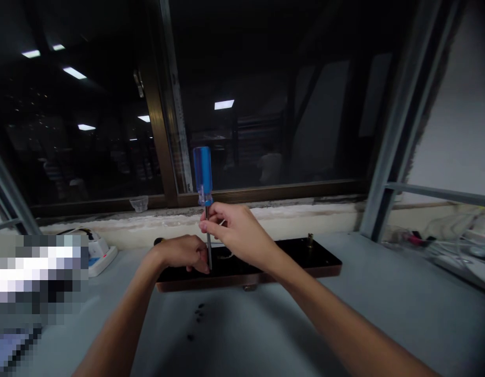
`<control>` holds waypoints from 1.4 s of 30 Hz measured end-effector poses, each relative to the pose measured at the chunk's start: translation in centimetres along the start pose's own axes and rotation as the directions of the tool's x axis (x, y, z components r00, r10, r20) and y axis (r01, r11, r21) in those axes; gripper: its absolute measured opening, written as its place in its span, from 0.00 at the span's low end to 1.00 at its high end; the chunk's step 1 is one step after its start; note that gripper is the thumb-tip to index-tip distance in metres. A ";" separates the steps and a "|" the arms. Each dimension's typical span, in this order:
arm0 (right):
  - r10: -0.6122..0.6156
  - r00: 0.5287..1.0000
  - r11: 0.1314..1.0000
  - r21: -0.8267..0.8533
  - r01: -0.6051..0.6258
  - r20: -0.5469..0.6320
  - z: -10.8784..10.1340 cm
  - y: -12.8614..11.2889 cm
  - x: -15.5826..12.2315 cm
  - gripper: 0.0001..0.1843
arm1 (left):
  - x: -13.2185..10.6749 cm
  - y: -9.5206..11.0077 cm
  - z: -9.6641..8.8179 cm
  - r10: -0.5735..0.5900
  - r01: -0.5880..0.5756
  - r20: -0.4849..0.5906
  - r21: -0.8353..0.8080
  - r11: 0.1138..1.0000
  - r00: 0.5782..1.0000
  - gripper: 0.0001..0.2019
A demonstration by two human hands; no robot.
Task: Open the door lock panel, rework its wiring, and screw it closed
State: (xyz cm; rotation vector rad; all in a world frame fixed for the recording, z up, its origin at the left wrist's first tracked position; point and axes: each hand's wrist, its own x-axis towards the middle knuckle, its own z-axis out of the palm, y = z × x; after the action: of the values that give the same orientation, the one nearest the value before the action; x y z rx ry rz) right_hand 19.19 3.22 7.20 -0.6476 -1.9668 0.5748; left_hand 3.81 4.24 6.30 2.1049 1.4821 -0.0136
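Note:
A screwdriver [203, 175] with a blue and clear handle stands nearly upright, handle at the top. My right hand [237, 230] pinches its metal shaft just below the handle. Beside the lower end of the shaft, my left hand [185, 254] is closed with its fingers curled and pointing down; what they hold, if anything, is hidden. Both hands are over a long black panel [284, 256] with a copper-brown edge, lying on the table. The screwdriver's tip meets the panel's black face near my left fingertips. A short white wire shows behind my right hand.
Several small black parts, perhaps screws [199, 313], lie on the grey table [305, 324] before the panel. A brass fitting [310, 240] rises from its right end. A white power strip [103, 262] is at left, tangled cables [454, 251] at right. A clear cup [139, 203] stands on the windowsill.

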 end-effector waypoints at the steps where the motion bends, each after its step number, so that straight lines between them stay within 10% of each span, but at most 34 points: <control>1: -0.009 1.000 1.000 -0.007 0.009 -0.001 0.1 -0.1 0.0 0.03 | 0.0 0.0 0.0 0.006 -0.006 0.000 -0.002 1.000 1.000 0.06; 16: 0.003 0.989 0.953 0.298 -0.047 0.148 0.0 0.6 0.1 0.07 | -0.9 -0.2 -0.7 0.050 -0.049 0.033 -0.038 0.998 0.998 0.08; 26: 0.084 0.972 0.995 -0.034 -0.094 -0.221 1.1 0.8 0.2 0.14 | -1.2 1.3 -0.5 0.146 -0.143 -0.062 0.053 0.988 0.987 0.11; 35: 0.049 0.988 0.972 0.221 -0.080 0.145 -0.6 1.5 0.5 0.05 | -1.4 2.4 -0.4 0.153 -0.141 -0.103 0.113 0.984 0.983 0.05; 42: 0.052 0.998 0.998 -0.019 -0.052 -0.036 -0.4 0.7 0.3 0.11 | -1.3 2.2 -0.4 0.146 -0.128 -0.146 0.128 0.984 0.978 0.09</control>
State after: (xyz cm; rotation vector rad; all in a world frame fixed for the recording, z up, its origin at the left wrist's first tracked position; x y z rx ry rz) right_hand 19.55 3.98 7.08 -0.7185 -1.9292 0.5721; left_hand 5.12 2.74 8.02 2.3463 1.4512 0.1195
